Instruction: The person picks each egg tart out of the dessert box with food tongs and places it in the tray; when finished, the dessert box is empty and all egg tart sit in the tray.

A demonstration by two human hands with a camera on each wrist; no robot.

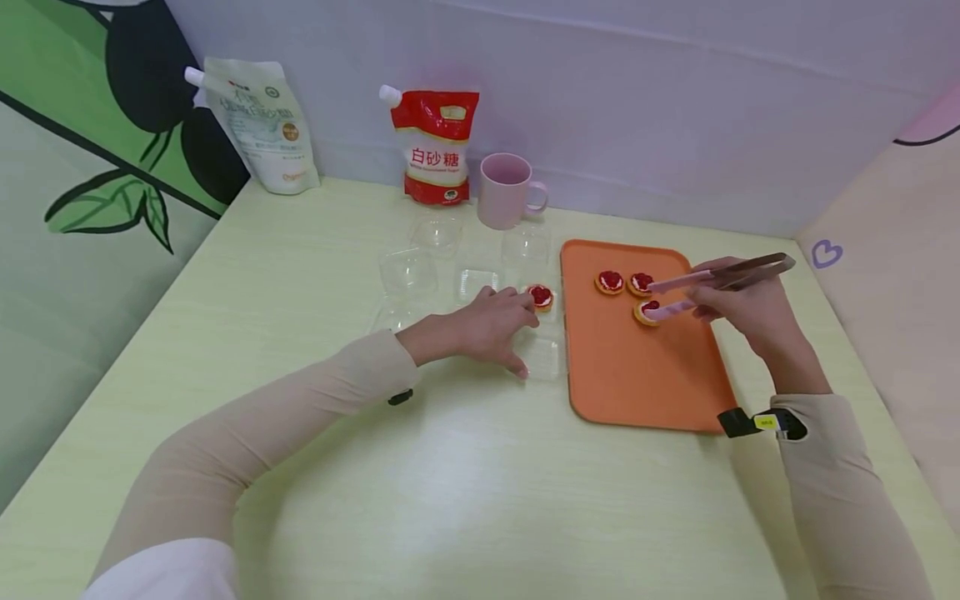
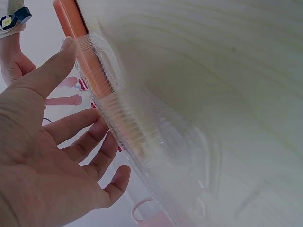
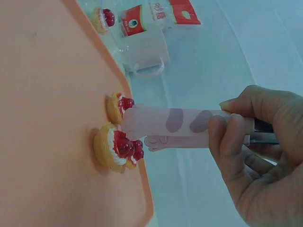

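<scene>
My right hand (image 1: pixel 738 304) grips tongs (image 1: pixel 750 268) with pink paw-shaped ends above the orange tray (image 1: pixel 630 375). Their tips straddle or hover by the nearest fruit tart (image 1: pixel 642 314); whether they touch it I cannot tell. Two more red-topped tarts, a left one (image 1: pixel 609 282) and a middle one (image 1: pixel 641 283), lie just behind it. Fingers spread and loosely bent, my left hand (image 1: pixel 491 329) rests at a clear plastic box (image 1: pixel 543 358) left of the tray. In the left wrist view its thumb and fingers meet the box's rim (image 2: pixel 104 106). Another tart (image 1: pixel 540 297) sits in the clear packaging beside the fingers.
More clear plastic boxes (image 1: pixel 408 273) stand left of and behind the left hand. Along the back wall are a pink mug (image 1: pixel 501 196), a red-and-white sugar pouch (image 1: pixel 438 150) and a pale spouted pouch (image 1: pixel 266 133). A wall flanks the table's right side.
</scene>
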